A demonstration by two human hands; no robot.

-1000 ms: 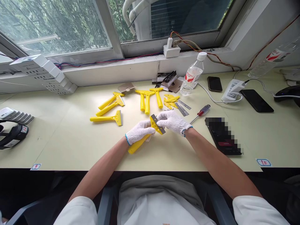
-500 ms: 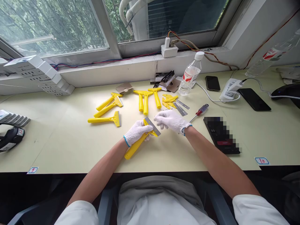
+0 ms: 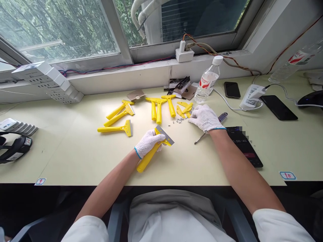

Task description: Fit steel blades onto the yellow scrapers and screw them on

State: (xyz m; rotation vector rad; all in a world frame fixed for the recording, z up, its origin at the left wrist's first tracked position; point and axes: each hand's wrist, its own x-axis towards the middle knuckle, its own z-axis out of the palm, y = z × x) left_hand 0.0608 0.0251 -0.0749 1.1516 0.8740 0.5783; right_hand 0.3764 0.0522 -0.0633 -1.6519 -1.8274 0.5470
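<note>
Left front: open worktop (image 3: 73, 158) beside the left forearm.
Between left hand (image 3: 148, 143) and right hand (image 3: 204, 118): open lane; held scraper (image 3: 149, 158) juts in, screws (image 3: 181, 120) beyond.
Right: screwdriver (image 3: 200, 137) and phone (image 3: 253, 158) obstruct.
Far side: yellow handles (image 3: 158, 112), bottle (image 3: 206, 84) standing tall.

And away goes the right hand (image 3: 203, 118)! It leaves the head of the yellow scraper (image 3: 147, 159), where it was touching the blade (image 3: 166, 135), and reaches the loose parts right of centre, covering most of the loose grey blades there. The small metal pieces (image 3: 180, 120) come into fuller view beside it. Now only the left hand (image 3: 148, 143) grips the scraper, its head turned and shifted slightly left. Out comes the screwdriver (image 3: 222, 117)'s tip, while the wrist crosses its shaft and the forearm now overlaps the lower-right phone (image 3: 248, 148).
</note>
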